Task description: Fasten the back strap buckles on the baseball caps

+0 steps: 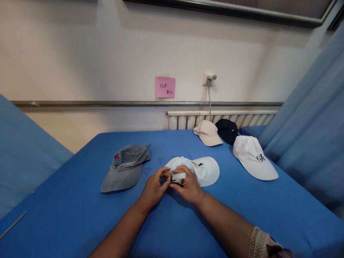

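A white baseball cap (208,171) with a small dark emblem lies on the blue-covered table, its brim pointing right. At its back, both my hands pinch the adjusting strap (178,177). My left hand (154,186) is closed on the strap's left end, near what looks like a metal buckle. My right hand (189,186) grips the strap from the other side, thumb and fingers pressed together. The fingers partly hide the buckle and the back of the cap. To the left rests a grey cap (126,168) with a red mark, apart from my hands.
At the back right sit a beige cap (207,132), a navy cap (227,130) and a white cap with black letters (254,157). A thin stick (13,225) lies at the left edge. Blue curtains (309,118) flank the table; a radiator (185,121) stands behind.
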Demonstrator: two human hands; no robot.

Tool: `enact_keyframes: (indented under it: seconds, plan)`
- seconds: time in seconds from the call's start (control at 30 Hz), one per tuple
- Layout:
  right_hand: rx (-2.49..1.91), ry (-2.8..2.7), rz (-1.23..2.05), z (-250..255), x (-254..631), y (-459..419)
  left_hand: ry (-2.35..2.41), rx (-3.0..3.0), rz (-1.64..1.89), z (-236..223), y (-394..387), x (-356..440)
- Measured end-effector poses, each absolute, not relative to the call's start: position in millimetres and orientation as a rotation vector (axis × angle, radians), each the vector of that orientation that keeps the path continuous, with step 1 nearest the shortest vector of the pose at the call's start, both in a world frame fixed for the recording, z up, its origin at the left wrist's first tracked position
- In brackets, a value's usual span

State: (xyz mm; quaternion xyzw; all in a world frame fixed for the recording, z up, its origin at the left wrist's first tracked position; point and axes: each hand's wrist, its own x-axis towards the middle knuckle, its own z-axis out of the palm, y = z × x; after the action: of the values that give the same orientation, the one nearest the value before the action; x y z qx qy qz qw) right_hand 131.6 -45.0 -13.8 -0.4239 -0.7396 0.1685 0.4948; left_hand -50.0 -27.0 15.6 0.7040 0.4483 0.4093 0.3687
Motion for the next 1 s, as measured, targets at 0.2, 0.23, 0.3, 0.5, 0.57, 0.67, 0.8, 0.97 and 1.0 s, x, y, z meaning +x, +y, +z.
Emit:
enact_keyframes:
  seconds: [0.2, 0.23, 0.3, 0.5, 0.57, 0.67, 0.8, 0.97, 1.0]
  plan:
    - [-0.971, -1.953, 0.279, -4, 132, -51, 1.098, 2.034, 1.068, 16, -29, -52]
    - [-0.947, -1.949, 0.254, -4, 132, -51, 1.103, 2.102, 1.028, 17, -29, -52]
    - [-0.897, -1.913, 0.204, -4, 132, -51, 1.137, 2.233, 0.934, 18, -28, -54]
    - [-0.858, -1.816, 0.122, -6, 128, -51, 1.25, 2.254, 0.91, 20, -21, -59]
    - [-0.853, -1.802, 0.113, -6, 128, -51, 1.267, 2.058, 0.978, 16, -17, -59]
    - [-0.828, -1.781, 0.1, -5, 128, -55, 1.276, 1.516, 1.117, 8, -8, -60]
    - [-0.794, -1.742, 0.135, -3, 127, -62, 1.301, 1.062, 1.263, 3, 6, -68]
    - [-0.895, -1.393, 0.456, -8, 128, -50, 1.47, 1.023, 1.487, 12, 6, -74]
    - [-0.944, -1.215, 0.535, -9, 131, -44, 1.502, 1.055, 1.561, 14, 1, -73]
